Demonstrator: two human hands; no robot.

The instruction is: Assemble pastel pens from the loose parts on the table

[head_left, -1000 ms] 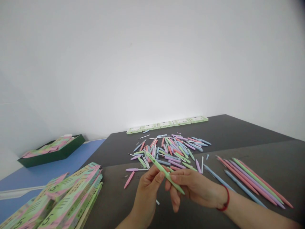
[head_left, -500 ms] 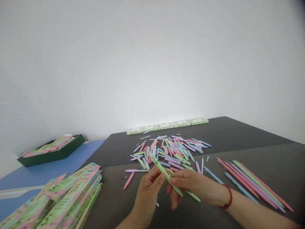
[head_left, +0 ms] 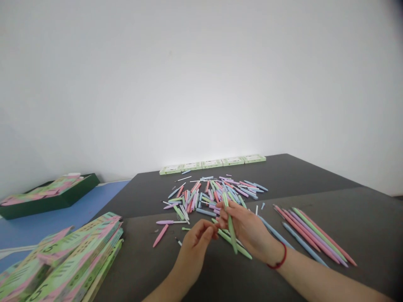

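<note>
My right hand (head_left: 252, 233) holds a light green pen (head_left: 231, 228) upright, its tip pointing down. Close beside it, my left hand (head_left: 193, 249) has thumb and fingers pinched together; whatever lies between them, if anything, is hidden. On the dark table, another green pen piece (head_left: 242, 251) lies partly behind the held pen. Beyond my hands spreads a loose pile of pastel pen parts and white refills (head_left: 192, 199). A pink pen part (head_left: 160, 235) and a purple one (head_left: 165, 222) with a refill lie left of my left hand.
Several long pens (head_left: 315, 235) lie side by side at the right. Flat green boxes (head_left: 211, 164) line the back edge. At the left are stacked green-and-pink printed boxes (head_left: 78, 256) and a dark green tray (head_left: 63, 200) holding more on a blue surface.
My left hand has let go of the green pen and drawn slightly away. The right hand now holds that pen alone, turned more upright. The view has shifted slightly to the right.
</note>
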